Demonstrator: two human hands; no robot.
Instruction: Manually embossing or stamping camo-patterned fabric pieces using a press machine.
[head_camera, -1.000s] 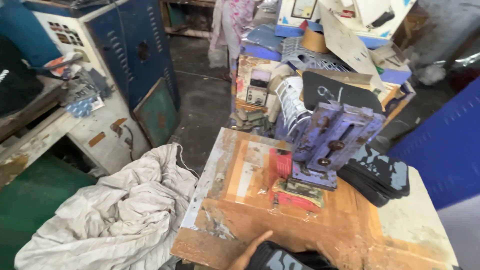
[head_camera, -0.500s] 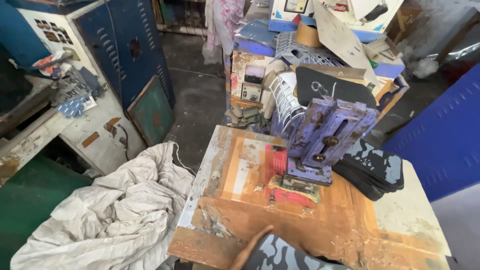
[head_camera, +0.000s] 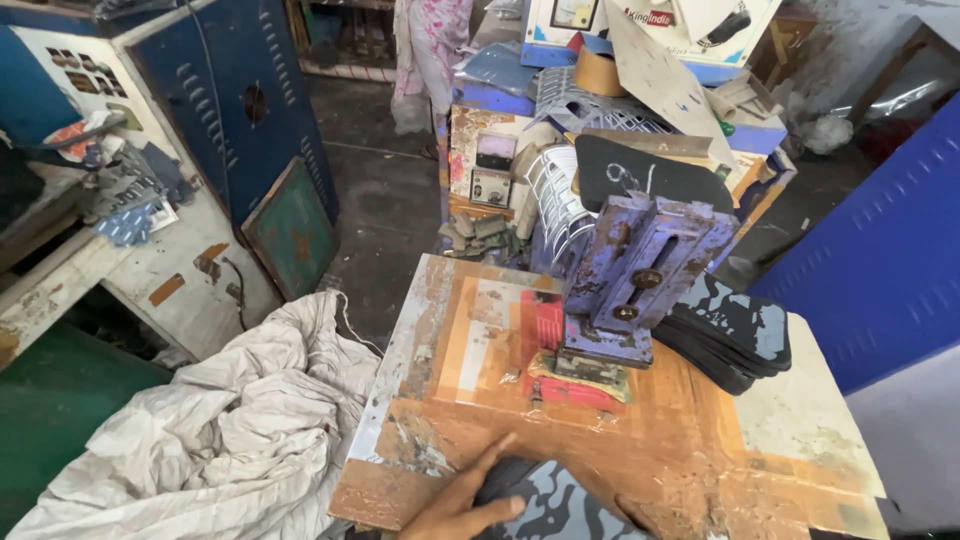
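Observation:
My left hand (head_camera: 462, 505) comes in at the bottom edge and grips a flat camouflage-patterned sole piece (head_camera: 560, 510), which lies on the near edge of the worn wooden table (head_camera: 690, 440). Behind it on the table stands a purple metal press (head_camera: 640, 270) on a red base (head_camera: 545, 330). To the right of the press is a stack of similar camouflage sole pieces (head_camera: 735, 335). My right hand is out of view.
A crumpled white cloth sack (head_camera: 230, 440) lies on the floor left of the table. A blue metal cabinet (head_camera: 250, 110) stands at the left, a blue panel (head_camera: 880, 260) at the right. Cluttered boxes and a meter unit (head_camera: 490, 165) sit behind the press. A person in pink (head_camera: 430, 50) stands far back.
My left hand has slid further onto the table with the camouflage sole piece, which now shows more. The view has shifted closer to the press.

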